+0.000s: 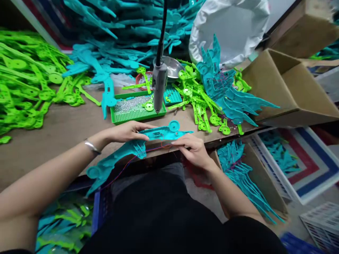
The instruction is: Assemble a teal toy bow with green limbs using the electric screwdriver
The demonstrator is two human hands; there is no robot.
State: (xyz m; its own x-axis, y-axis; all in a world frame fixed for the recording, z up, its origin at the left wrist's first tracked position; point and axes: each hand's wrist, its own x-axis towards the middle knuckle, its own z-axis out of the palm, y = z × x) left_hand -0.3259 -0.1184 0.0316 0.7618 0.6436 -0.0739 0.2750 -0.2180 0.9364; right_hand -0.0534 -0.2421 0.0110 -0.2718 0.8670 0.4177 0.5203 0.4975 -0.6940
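Observation:
My left hand (129, 131) is closed on a turquoise plastic shell part (156, 134), thumb on top, at the table's front edge. This piece has a round disc at its upper side and a small dark fitting inside. A second, longer turquoise piece (113, 158) hangs below my left hand, slanting down to the left; whether the two are joined I cannot tell. Thin red and blue wires (129, 163) run along it towards my right hand (194, 150). My right fingers are pinched on the wires, close beside the shell's narrow right end.
An electric screwdriver (160, 84) hangs over a green tray (137, 120) of small screws. Lime-green parts (23, 81) pile up on the left, turquoise ones (132, 31) behind. Wired turquoise parts (222, 84) lie at right, near an open cardboard box (275, 88).

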